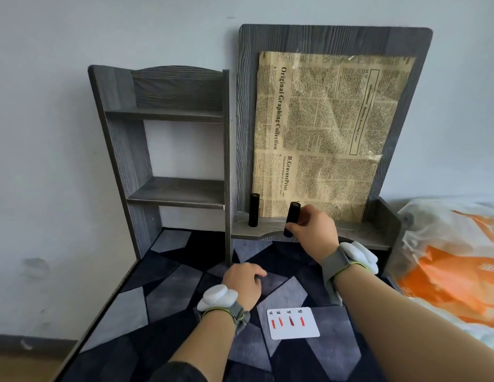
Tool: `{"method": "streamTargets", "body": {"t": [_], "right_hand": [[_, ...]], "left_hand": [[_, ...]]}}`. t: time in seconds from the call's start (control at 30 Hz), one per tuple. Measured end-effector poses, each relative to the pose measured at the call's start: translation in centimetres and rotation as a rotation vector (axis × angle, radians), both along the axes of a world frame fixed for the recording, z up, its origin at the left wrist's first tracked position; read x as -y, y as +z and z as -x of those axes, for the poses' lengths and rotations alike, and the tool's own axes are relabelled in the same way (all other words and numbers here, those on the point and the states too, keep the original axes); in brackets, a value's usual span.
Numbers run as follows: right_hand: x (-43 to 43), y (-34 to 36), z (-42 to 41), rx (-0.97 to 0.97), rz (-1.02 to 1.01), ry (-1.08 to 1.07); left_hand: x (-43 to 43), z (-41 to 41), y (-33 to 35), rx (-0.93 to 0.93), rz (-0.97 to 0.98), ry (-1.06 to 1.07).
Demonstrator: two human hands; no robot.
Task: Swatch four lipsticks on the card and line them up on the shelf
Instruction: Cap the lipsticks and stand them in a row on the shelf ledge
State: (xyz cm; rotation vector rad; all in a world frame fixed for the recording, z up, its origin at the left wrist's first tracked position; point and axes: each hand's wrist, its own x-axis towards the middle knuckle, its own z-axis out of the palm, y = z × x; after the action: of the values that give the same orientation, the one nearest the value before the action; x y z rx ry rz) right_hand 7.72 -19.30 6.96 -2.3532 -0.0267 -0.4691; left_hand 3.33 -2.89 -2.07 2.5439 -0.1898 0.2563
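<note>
We hold a black lipstick (292, 219) in our right hand (314, 227). The fingers and thumb are wrapped tight round its middle. It stands almost straight up, with its bottom end at the front edge of the shelf (350, 230). We think we hold it this way so it can go down flat and not fall over.

One more lipstick (254, 209) stands on the shelf, a little to the left. The two are near but not touching, so it looks like the start of a row. We cannot see the other two lipsticks.

The card (292, 330) lies flat on the rug (163, 285), close to us. It has four red marks side by side, each with a small number above it. So the swatching looks done, and lining up is the job now.

Our left hand (243, 282) rests on the rug with its fingers bent down. We cannot tell if it holds anything.

Behind the shelf, a sheet of old newspaper (323, 128) is stuck on the back board. To the left are two small shelves (176, 191) with nothing on them. On the right lies a white and orange bag (447, 257); we cannot see what is inside.
</note>
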Motion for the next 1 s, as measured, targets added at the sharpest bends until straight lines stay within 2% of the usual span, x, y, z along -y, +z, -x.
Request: {"method": "streamTargets", "body": {"t": [0.53,0.8,1.0], "right_hand": [[-2.0,-0.7,-5.6,-0.014,0.041,0.018],[-0.8,-0.6,-4.3,0.003,-0.061,0.019],[2.7,0.0,-1.4,-0.009,-0.017,-0.029]], "left_hand": [[0.2,-3.4,-1.5,0.084,-0.060,-0.058],[0.1,-3.0,-1.2,0.052,-0.076,-0.064],[0.3,-1.5,-0.8,0.014,-0.066,-0.072]]}}
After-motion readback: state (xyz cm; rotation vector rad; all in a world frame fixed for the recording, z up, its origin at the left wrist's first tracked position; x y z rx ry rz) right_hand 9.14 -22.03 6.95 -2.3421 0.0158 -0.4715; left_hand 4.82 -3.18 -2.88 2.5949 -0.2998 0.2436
